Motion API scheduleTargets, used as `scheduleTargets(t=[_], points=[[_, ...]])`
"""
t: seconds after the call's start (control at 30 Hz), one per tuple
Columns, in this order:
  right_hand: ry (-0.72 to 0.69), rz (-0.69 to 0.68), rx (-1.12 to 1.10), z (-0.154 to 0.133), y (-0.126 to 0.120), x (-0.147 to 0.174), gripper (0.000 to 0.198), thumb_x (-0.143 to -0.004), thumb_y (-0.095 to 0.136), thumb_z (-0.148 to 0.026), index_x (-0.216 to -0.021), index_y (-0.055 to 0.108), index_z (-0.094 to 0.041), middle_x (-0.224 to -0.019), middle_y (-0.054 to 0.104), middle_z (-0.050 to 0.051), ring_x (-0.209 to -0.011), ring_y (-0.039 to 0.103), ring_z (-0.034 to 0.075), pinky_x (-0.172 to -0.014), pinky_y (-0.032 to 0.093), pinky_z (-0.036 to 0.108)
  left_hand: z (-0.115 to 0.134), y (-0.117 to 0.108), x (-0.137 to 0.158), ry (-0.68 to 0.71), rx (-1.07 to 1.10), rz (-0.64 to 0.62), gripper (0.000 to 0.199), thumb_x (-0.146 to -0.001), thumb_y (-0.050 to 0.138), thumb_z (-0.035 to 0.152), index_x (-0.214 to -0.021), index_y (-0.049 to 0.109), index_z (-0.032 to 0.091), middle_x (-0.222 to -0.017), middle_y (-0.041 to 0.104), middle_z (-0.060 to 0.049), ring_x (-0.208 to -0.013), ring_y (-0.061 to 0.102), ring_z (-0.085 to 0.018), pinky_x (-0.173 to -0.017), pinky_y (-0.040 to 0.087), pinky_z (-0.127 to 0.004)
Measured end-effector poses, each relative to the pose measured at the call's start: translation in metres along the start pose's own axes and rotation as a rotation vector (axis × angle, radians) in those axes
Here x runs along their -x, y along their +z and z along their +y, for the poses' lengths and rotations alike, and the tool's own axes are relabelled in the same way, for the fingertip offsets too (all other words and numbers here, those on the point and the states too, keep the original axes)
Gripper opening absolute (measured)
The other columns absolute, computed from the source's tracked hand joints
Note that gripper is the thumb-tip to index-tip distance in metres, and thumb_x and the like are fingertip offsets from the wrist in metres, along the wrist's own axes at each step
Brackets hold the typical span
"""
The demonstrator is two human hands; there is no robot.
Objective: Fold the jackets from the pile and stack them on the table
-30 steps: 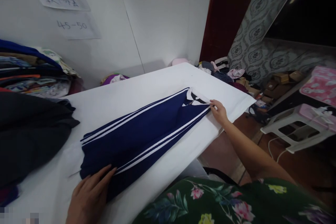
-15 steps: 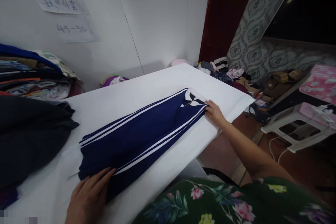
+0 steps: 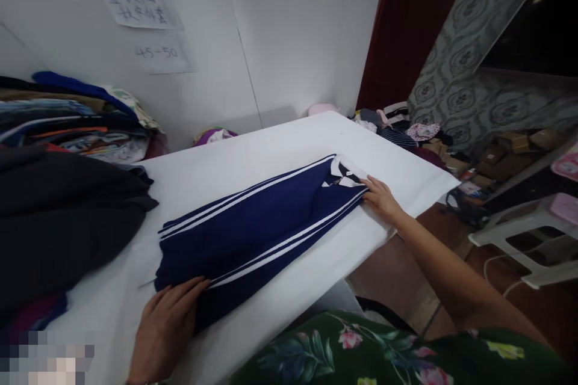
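A navy-blue jacket [image 3: 266, 210] with white stripes and a white collar lies lengthwise on a white-covered table [image 3: 388, 162]. Its sides are folded inward, so the striped parts run along both long edges. At the hem end, my left hand [image 3: 169, 319] rests on the cloth with fingers stretched out flat; its thumb is hidden. By the collar end, my right hand [image 3: 382, 197] has its fingers closed on the near shoulder edge of the jacket. A small zipper pull shows at the collar opening.
A dark garment [image 3: 67, 210] lies at the table's left, before a stack of folded clothes [image 3: 76, 120]. Handwritten papers [image 3: 142, 3] hang on the wall. Clothes [image 3: 401, 126] and cardboard boxes [image 3: 510, 153] are piled beyond the far end. A white plastic stool [image 3: 533, 234] stands at right.
The view has turned slightly left, so everything sits further right in the picture. Both hands keep their places on the jacket, which looks unchanged.
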State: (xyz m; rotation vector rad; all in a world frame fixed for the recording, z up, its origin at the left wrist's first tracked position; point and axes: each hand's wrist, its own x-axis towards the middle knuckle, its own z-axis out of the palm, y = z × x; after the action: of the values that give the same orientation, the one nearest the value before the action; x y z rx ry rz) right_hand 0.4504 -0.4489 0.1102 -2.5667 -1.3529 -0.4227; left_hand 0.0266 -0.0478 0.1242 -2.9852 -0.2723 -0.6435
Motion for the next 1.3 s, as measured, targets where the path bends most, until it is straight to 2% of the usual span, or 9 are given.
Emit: scheduleTargets(t=[0.3,0.4,0.47,0.57,0.7,0.9,1.0,1.1,1.3], points=[[0.008,0.085,-0.082,0.011,0.015,0.023,0.020,-0.086,0.049,-0.027,-0.091,0.069,-0.023,-0.138,0.049,0.008,-0.136,0.031,0.033,-0.101,0.037,0.054,0.005,-0.002,0.008,0.017,0.008,-0.034,0.029,-0.082,0.046,0.022,-0.098,0.069,0.030,-0.101,0.072,0.001,-0.092,0.065,-0.019,-0.092,0.040,-0.039],[0.015,0.160,-0.229,-0.001,0.003,0.015,0.019,-0.085,0.049,-0.028,-0.086,0.068,-0.024,-0.135,0.052,0.007,-0.134,0.035,0.031,-0.103,0.036,0.053,0.007,-0.009,0.006,-0.020,0.061,-0.048,0.025,-0.085,0.049,0.032,-0.100,0.069,0.029,-0.102,0.072,0.000,-0.094,0.065,-0.019,-0.094,0.041,-0.038],[0.037,0.200,-0.338,-0.018,-0.003,0.004,0.023,-0.088,0.046,-0.031,-0.100,0.065,-0.025,-0.135,0.053,0.006,-0.132,0.039,0.027,-0.105,0.037,0.050,0.008,-0.013,0.003,-0.079,0.076,0.003,0.028,-0.087,0.048,0.038,-0.101,0.069,0.026,-0.104,0.071,-0.003,-0.097,0.064,-0.021,-0.095,0.042,-0.038],[0.041,0.070,-0.332,-0.050,0.002,-0.014,0.044,-0.090,0.044,-0.041,-0.131,0.049,-0.026,-0.140,0.048,0.008,-0.133,0.039,0.025,-0.107,0.034,0.049,0.011,-0.011,-0.001,-0.147,0.009,0.043,0.038,-0.089,0.043,0.043,-0.110,0.066,0.021,-0.118,0.066,-0.008,-0.113,0.058,-0.026,-0.097,0.040,-0.042],[0.031,-0.180,-0.112,-0.072,0.026,-0.021,0.054,-0.092,0.036,-0.050,-0.140,0.041,-0.025,-0.148,0.036,0.008,-0.138,0.028,0.029,-0.109,0.025,0.057,0.015,0.001,0.002,-0.156,-0.116,-0.064,0.050,-0.089,0.040,0.047,-0.125,0.057,0.017,-0.133,0.055,-0.010,-0.125,0.047,-0.030,-0.104,0.031,-0.049],[0.052,-0.187,-0.151,-0.075,0.028,-0.022,0.053,-0.093,0.035,-0.051,-0.139,0.042,-0.027,-0.149,0.035,0.009,-0.139,0.026,0.030,-0.108,0.026,0.060,0.015,0.004,0.008,-0.209,-0.046,-0.119,0.047,-0.089,0.043,0.046,-0.126,0.057,0.019,-0.136,0.052,-0.010,-0.128,0.045,-0.029,-0.107,0.028,-0.051],[0.004,-0.118,-0.237,-0.101,0.018,-0.044,0.052,-0.093,0.036,-0.049,-0.141,0.038,-0.029,-0.150,0.032,0.009,-0.140,0.023,0.029,-0.108,0.026,0.058,0.011,-0.002,-0.001,-0.299,0.081,-0.069,0.040,-0.090,0.043,0.044,-0.114,0.064,0.021,-0.125,0.062,-0.009,-0.119,0.054,-0.027,-0.101,0.037,-0.048],[-0.113,-0.106,-0.292,-0.143,0.015,-0.079,0.054,-0.094,0.036,-0.050,-0.143,0.036,-0.027,-0.152,0.028,0.009,-0.141,0.020,0.028,-0.111,0.022,0.057,0.005,-0.011,-0.020,-0.394,0.171,0.030,0.035,-0.090,0.043,0.042,-0.103,0.067,0.020,-0.115,0.067,-0.009,-0.110,0.060,-0.024,-0.095,0.044,-0.043],[-0.294,-0.217,-0.256,-0.217,0.038,-0.126,0.058,-0.092,0.032,-0.057,-0.140,0.041,-0.026,-0.150,0.032,0.011,-0.140,0.022,0.031,-0.109,0.020,0.058,-0.020,-0.020,-0.064,-0.505,0.121,0.066,0.033,-0.087,0.048,0.036,-0.106,0.066,0.016,-0.121,0.063,-0.011,-0.114,0.055,-0.024,-0.101,0.040,-0.041]])
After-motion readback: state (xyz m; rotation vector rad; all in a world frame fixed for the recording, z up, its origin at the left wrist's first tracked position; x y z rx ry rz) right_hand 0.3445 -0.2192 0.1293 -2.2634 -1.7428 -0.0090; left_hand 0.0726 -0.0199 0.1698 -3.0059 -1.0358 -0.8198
